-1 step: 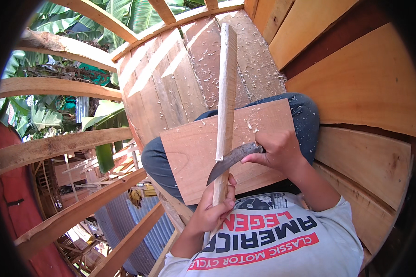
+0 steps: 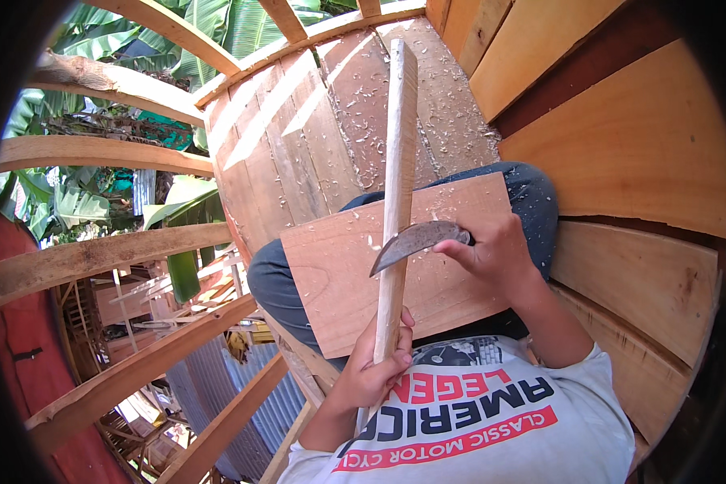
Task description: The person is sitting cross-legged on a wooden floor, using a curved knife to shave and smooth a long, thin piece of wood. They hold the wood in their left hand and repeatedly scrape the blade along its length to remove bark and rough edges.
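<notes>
A long, pale wooden stick (image 2: 399,137) slants up and away from my lap, its lower end against my shirt. My left hand (image 2: 375,367) is wrapped round its lower part. In my right hand (image 2: 492,254) is a knife (image 2: 419,242) with a dark curved blade; the fist hides its handle. The blade lies across the stick at about mid-length, above the left hand, with its tip past the stick's left side. Under both lies a flat wooden board (image 2: 323,282) resting on my crossed legs, with a few shavings on it.
Wood shavings are scattered over the plank floor (image 2: 298,161) ahead. Wooden wall boards (image 2: 621,145) rise close on my right. To the left are spaced wooden rails (image 2: 113,266), with banana leaves (image 2: 81,202) and corrugated metal sheets (image 2: 226,411) beyond them.
My right hand and the knife have moved up along the stick, away from my left hand, and the blade's angle has changed. The left hand keeps its grip, and the stick has barely shifted.
</notes>
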Motion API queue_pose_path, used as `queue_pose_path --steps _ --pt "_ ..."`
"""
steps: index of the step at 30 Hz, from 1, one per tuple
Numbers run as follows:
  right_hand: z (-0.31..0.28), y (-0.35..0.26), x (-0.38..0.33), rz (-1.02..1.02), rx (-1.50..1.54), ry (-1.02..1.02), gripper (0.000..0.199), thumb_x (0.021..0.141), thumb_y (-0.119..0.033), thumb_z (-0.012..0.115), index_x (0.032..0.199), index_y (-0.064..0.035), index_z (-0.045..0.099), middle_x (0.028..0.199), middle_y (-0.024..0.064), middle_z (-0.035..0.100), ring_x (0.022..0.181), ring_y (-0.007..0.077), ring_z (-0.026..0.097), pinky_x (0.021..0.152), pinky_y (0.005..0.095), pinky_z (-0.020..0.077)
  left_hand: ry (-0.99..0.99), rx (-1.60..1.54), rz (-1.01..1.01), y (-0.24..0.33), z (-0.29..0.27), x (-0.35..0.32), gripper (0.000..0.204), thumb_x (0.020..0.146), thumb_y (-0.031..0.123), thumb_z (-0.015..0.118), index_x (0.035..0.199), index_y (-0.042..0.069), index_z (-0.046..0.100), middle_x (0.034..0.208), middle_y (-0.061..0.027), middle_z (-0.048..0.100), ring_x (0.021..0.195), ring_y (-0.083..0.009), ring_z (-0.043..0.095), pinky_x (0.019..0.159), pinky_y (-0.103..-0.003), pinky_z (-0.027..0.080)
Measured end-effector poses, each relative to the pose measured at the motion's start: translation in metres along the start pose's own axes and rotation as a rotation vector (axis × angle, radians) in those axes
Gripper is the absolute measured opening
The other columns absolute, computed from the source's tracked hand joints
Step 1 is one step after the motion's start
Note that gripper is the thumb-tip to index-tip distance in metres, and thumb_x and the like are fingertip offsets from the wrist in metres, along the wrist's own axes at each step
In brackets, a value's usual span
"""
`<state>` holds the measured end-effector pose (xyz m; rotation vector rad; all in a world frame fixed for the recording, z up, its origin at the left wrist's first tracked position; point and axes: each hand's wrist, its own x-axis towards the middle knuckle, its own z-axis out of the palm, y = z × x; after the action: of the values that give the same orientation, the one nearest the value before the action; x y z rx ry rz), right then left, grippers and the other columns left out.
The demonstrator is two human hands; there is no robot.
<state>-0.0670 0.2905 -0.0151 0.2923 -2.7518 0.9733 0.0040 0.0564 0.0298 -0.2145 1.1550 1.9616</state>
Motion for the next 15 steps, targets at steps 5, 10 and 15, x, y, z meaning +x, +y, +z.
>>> queue_pose_path --steps 5,10,15 --pt "-0.019 0.036 0.013 0.292 0.061 0.06 0.058 0.081 -0.058 0.064 0.06 -0.0044 0.054 0.051 0.0149 0.05 0.048 0.0331 0.055 0.045 0.0378 0.0419 -0.045 -0.029 -0.052 -0.006 0.0 -0.004 0.041 0.082 0.004 0.054 0.12 -0.002 0.037 0.069 0.0004 0.039 0.052 -0.0049 0.038 0.047 -0.017 0.033" --pt "-0.002 -0.026 -0.025 -0.095 0.078 -0.196 0.058 0.077 -0.06 0.067 0.057 -0.0076 0.052 0.048 0.0109 0.05 0.044 0.0288 0.056 0.042 0.0361 0.0423 0.008 -0.039 -0.033 -0.005 0.0 0.002 0.041 0.084 0.005 0.054 0.12 0.001 0.037 0.07 0.0002 0.04 0.05 -0.0049 0.039 0.044 -0.018 0.032" --pt "0.009 -0.007 -0.021 -0.064 0.032 -0.135 0.061 0.074 -0.065 0.066 0.054 -0.0089 0.051 0.046 0.0088 0.049 0.042 0.0266 0.056 0.04 0.0354 0.0417 0.051 -0.012 -0.078 -0.005 0.003 0.003 0.046 0.08 0.006 0.061 0.119 0.001 0.037 0.068 0.0007 0.038 0.047 -0.0055 0.035 0.043 -0.019 0.03"
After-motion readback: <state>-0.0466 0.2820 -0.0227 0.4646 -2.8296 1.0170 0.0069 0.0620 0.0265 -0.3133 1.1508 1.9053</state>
